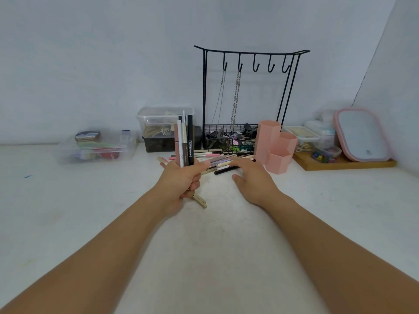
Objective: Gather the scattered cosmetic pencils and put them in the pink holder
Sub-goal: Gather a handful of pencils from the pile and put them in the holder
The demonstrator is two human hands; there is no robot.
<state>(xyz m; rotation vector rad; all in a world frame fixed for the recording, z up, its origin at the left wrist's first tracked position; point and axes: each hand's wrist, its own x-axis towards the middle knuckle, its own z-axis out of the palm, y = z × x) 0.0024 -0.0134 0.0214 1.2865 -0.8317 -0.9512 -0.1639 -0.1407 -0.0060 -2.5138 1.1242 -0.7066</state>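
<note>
My left hand (pixel 182 181) grips an upright bundle of several cosmetic pencils (pixel 184 141), black, white, pink and brown. A beige pencil (pixel 199 201) lies on the table just below that hand. More pencils (pixel 217 158) lie scattered in a pile on the white table behind both hands. My right hand (pixel 252 177) reaches palm down over the pile, its fingers on the pencils; the fingertips are hidden from me. The pink holder (pixel 275 147), three hexagonal tubes, stands just right of the pile and looks empty.
A black wire jewellery stand (pixel 249 98) with chains and a basket of clips rises behind the pile. Clear plastic boxes (pixel 95 146) sit at the back left. A wooden tray (pixel 344 163) with a pink-framed mirror (pixel 360 134) stands at the right.
</note>
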